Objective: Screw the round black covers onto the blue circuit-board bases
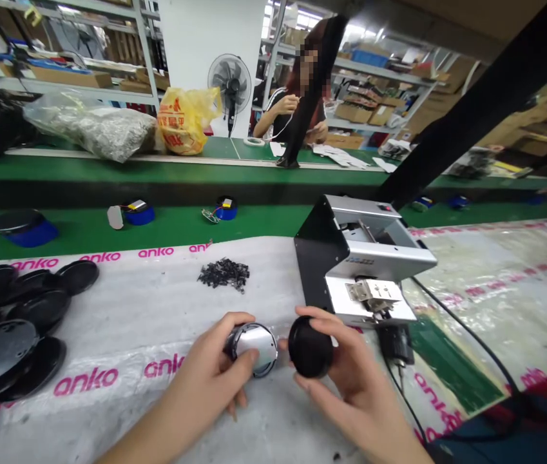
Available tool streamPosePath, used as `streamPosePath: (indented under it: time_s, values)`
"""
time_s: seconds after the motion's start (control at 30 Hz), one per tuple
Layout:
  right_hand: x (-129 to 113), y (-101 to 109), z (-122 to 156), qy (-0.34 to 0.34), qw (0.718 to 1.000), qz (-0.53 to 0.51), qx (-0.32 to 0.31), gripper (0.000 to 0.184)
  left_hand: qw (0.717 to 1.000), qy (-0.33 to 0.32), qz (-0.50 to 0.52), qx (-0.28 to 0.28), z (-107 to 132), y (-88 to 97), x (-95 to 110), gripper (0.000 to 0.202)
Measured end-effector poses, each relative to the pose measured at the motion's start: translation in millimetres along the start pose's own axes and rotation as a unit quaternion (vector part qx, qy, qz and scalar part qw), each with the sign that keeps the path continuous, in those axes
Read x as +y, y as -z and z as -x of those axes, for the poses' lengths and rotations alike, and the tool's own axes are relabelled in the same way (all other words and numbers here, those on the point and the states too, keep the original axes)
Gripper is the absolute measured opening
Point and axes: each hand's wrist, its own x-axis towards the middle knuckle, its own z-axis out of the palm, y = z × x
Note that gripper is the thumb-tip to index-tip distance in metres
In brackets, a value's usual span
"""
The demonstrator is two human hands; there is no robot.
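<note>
In the head view, my left hand (227,367) grips a round part with a silver face and dark rim (259,345), its thumb resting on the silver face. Just to the right, my right hand (345,367) holds a black round cap (309,348) by its edge between thumb and fingers. The two round parts are side by side with a narrow gap between them. Beyond my hands, a small heap of tiny black pieces (225,274) lies on the white sheet (157,296).
A grey and black bench machine (364,258) stands right of my hands, with cables beside it. Black round parts (36,309) pile up at left. Blue round units (140,212) sit on the green belt (176,222). A person (285,113) works across the bench.
</note>
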Motion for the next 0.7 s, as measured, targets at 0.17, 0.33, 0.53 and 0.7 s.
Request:
streamPosePath:
  time_s: [0.17, 0.33, 0.53, 0.7]
  values:
    - [3.5, -1.4, -0.3, 0.061, 0.998, 0.009, -0.022, 0.050, 1.000, 0.014, -0.001, -0.004, 1.0, -0.1, 0.9, 0.032]
    - [2.1, -6.3, -5.2, 0.136, 0.987, 0.090, -0.009, 0.062, 1.000, 0.006, 0.008, -0.011, -0.5, 0.1, -3.9, 0.034]
    - [-4.6, -5.9, -7.3, 0.143, 0.971, 0.188, -0.043, 0.068, 1.000, -0.013, 0.017, -0.017, -1.6, 1.0, -7.1, 0.029]
    - [-14.5, -5.1, -10.6, 0.125, 0.961, 0.239, -0.057, 0.064, 0.999, -0.028, 0.038, -0.026, -0.5, 2.6, -7.6, 0.026]
